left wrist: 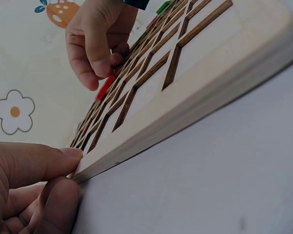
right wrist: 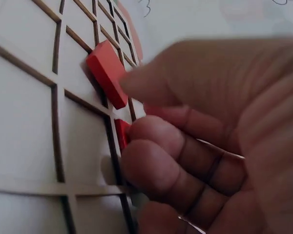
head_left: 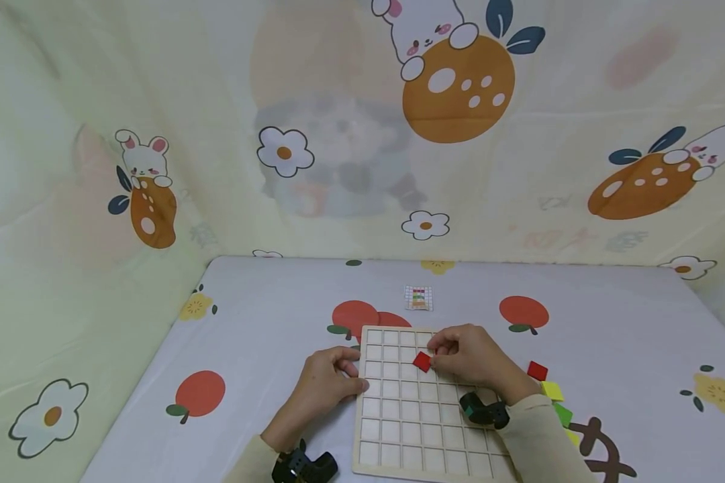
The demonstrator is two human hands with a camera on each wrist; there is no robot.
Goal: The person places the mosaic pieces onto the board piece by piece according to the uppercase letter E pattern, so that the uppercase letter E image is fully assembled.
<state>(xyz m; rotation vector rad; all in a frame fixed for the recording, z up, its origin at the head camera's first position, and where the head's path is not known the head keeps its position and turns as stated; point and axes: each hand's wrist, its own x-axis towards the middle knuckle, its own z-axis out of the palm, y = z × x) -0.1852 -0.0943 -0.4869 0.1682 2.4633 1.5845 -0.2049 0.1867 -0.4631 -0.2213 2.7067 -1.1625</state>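
A square wooden grid board [head_left: 389, 429] lies on the table, divided into many small square cells. At its left edge my left hand [head_left: 332, 382] pinches the frame between thumb and fingers, as the left wrist view shows. Over the upper part of the grid, my right hand [head_left: 474, 355] has its thumb tip against a red square tile [right wrist: 107, 73]. This tile sits tilted and turned askew to the grid lines. Another red piece [right wrist: 121, 134] shows beside the curled fingertips in the right wrist view, partly hidden by them.
A small printed card [head_left: 419, 298] with a coloured grid lies behind the board. Right of the board, partly behind my right sleeve, are a red tile [head_left: 537, 371], a yellow tile [head_left: 552, 390] and a green tile [head_left: 562, 414]. A patterned curtain [head_left: 350, 235] hangs behind the table.
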